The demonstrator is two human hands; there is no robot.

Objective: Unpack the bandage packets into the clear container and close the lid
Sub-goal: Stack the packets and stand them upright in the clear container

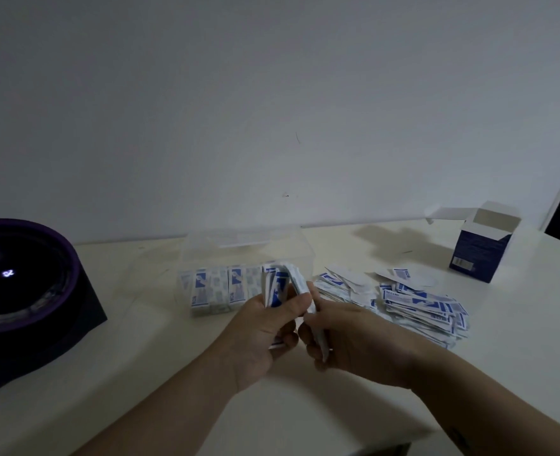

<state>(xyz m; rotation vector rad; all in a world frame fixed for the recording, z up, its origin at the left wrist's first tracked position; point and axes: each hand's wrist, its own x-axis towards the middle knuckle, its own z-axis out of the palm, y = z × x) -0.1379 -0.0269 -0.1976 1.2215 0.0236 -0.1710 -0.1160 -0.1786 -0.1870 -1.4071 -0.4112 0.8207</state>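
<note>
A clear container point(186, 258) stands open on the table, with rows of white-and-blue bandage packets point(219, 289) upright inside its front. My left hand point(265, 327) grips a stack of bandage packets point(280, 284) just in front of the container's right part. My right hand point(347, 337) holds the same stack from the right, its fingers curled round the lower end. A loose pile of bandage packets point(413, 304) lies on the table to the right of my hands.
An open blue-and-white cardboard box point(479, 255) stands at the back right. A dark round device with a purple rim point(25, 278) sits at the left on a black base. The white wall point(272, 110) rises behind the table. The table's front edge runs at lower right.
</note>
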